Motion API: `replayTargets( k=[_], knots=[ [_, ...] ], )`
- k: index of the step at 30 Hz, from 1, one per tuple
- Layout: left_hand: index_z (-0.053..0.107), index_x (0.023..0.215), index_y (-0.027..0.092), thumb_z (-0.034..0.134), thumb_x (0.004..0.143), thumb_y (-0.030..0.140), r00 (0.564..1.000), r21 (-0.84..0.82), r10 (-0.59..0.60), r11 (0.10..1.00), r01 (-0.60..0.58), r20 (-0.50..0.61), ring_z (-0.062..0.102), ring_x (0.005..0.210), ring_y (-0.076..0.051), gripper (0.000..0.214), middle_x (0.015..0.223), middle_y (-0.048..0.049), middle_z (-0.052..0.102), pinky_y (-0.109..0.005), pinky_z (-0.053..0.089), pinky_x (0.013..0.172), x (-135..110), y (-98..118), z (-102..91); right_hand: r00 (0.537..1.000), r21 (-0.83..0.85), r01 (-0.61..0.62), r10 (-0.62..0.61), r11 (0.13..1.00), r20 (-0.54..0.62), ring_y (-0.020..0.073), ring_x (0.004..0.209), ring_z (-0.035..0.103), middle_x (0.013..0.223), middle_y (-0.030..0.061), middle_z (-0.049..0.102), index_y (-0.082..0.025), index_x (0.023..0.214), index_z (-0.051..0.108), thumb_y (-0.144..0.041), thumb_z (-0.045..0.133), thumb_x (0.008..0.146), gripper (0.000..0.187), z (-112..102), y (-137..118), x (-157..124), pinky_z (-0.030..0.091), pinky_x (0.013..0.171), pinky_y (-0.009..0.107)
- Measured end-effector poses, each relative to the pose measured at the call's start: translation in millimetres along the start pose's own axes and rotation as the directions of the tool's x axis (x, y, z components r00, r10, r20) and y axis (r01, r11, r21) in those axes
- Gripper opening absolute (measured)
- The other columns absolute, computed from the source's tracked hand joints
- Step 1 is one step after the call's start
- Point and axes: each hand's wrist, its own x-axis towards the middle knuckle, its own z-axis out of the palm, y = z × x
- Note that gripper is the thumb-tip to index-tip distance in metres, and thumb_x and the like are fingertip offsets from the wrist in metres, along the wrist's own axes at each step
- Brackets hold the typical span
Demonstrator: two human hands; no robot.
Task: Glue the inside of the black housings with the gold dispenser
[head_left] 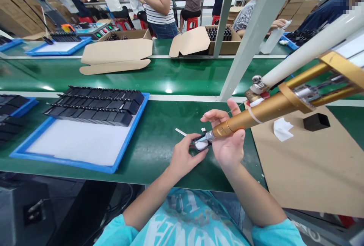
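My left hand (182, 158) is closed around a small black case (195, 147), its open side up and white material inside. My right hand (229, 150) is wrapped loosely around the front of a gold cylindrical dispensing gun (256, 114), with fingers showing above and below the barrel. The gun slants down to the left, and its narrow nozzle (203, 138) reaches over the opening of the case. Whether its tip touches the white filling, I cannot tell. A thin white strip (181, 132) lies just beyond my left hand.
To the left, a blue-rimmed tray (110, 169) bears rows of black boxes (96, 103). At right, a cardboard sheet (309, 170) carries a white paper scrap (283, 129) and a black box (316, 122). A grey metal post (250, 37) rises ahead; people work beyond.
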Motion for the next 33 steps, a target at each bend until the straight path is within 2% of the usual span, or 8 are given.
replayTargets(
  k=[9, 16, 20, 25, 29, 31, 33],
  knots=[
    [0.058, 0.109, 0.02, 0.07, 0.076, 0.024, 0.999, -0.016, -0.038, 0.999, 0.038, 0.007, 0.069, 0.082, -0.014, 0.035, 0.099, -0.0017, 0.071, -0.025, 0.059, 0.074, 1, -4, -1.3, 1.0, 0.026, -0.013, 0.013, 1.0, -0.018, 0.0179, 0.088, 0.064, 0.099, 0.0025, 0.068, -0.031, 0.127, 0.05, -0.056, 0.047, 0.089, 0.046, -1, 2, 1, 0.05, 0.088, 0.038],
    [0.057, 0.105, 0.021, 0.07, 0.078, 0.029, 0.989, -0.004, -0.144, 0.99, 0.144, 0.02, 0.068, 0.077, -0.015, 0.031, 0.092, -0.0003, 0.07, -0.026, 0.058, 0.071, 5, -3, -7.6, 0.998, -0.011, -0.041, 0.041, 0.999, -0.041, 0.0184, 0.085, 0.064, 0.097, 0.0018, 0.067, -0.032, 0.123, 0.051, -0.059, 0.047, 0.087, 0.045, -1, 0, 2, 0.052, 0.086, 0.04],
    [0.057, 0.108, 0.022, 0.068, 0.081, 0.033, 0.984, 0.11, -0.165, 0.982, 0.156, 0.074, 0.068, 0.085, -0.019, 0.031, 0.097, -0.0021, 0.07, -0.032, 0.055, 0.079, 2, -10, -22.7, 0.998, 0.02, -0.043, 0.043, 0.999, -0.042, 0.0176, 0.081, 0.063, 0.096, 0.0013, 0.066, -0.033, 0.123, 0.052, -0.059, 0.048, 0.086, 0.045, 0, 0, 2, 0.052, 0.085, 0.04],
    [0.061, 0.113, 0.022, 0.067, 0.085, 0.036, 0.975, 0.297, -0.155, 0.949, 0.103, 0.157, 0.064, 0.1, -0.024, 0.031, 0.107, -0.006, 0.068, -0.037, 0.051, 0.087, -13, -33, -54.2, 0.994, 0.004, -0.067, 0.067, 0.998, -0.08, 0.0175, 0.076, 0.063, 0.096, 0.0016, 0.065, -0.034, 0.128, 0.048, -0.06, 0.049, 0.084, 0.052, 1, 0, 3, 0.054, 0.078, 0.04],
    [0.057, 0.122, 0.023, 0.068, 0.084, 0.037, 0.939, 0.316, -0.239, 0.936, 0.155, 0.247, 0.061, 0.111, -0.025, 0.041, 0.121, -0.0069, 0.065, -0.041, 0.048, 0.097, -19, -39, -74.8, 0.995, 0.07, -0.074, 0.079, 0.995, -0.062, 0.0143, 0.068, 0.062, 0.095, 0.0009, 0.065, -0.032, 0.126, 0.05, -0.055, 0.053, 0.084, 0.048, -2, 0, 4, 0.052, 0.071, 0.035],
    [0.052, 0.13, 0.024, 0.068, 0.084, 0.038, 0.933, 0.286, -0.246, 0.943, 0.168, 0.264, 0.057, 0.121, -0.025, 0.052, 0.133, -0.0077, 0.06, -0.042, 0.044, 0.103, -16, -37, -78.2, 0.995, 0.116, -0.067, 0.075, 0.991, -0.065, 0.0126, 0.065, 0.061, 0.094, 0.0003, 0.064, -0.031, 0.121, 0.053, -0.052, 0.055, 0.084, 0.043, -3, 1, 4, 0.05, 0.068, 0.033],
    [0.048, 0.134, 0.024, 0.066, 0.085, 0.039, 0.936, 0.228, -0.222, 0.96, 0.161, 0.274, 0.056, 0.124, -0.024, 0.054, 0.134, -0.0073, 0.06, -0.04, 0.043, 0.106, -10, -34, -76.0, 0.994, 0.144, -0.052, 0.065, 0.988, -0.083, 0.0114, 0.062, 0.06, 0.093, -0.0004, 0.064, -0.03, 0.115, 0.055, -0.049, 0.056, 0.083, 0.037, -5, 3, 5, 0.048, 0.065, 0.031]
  ],
)
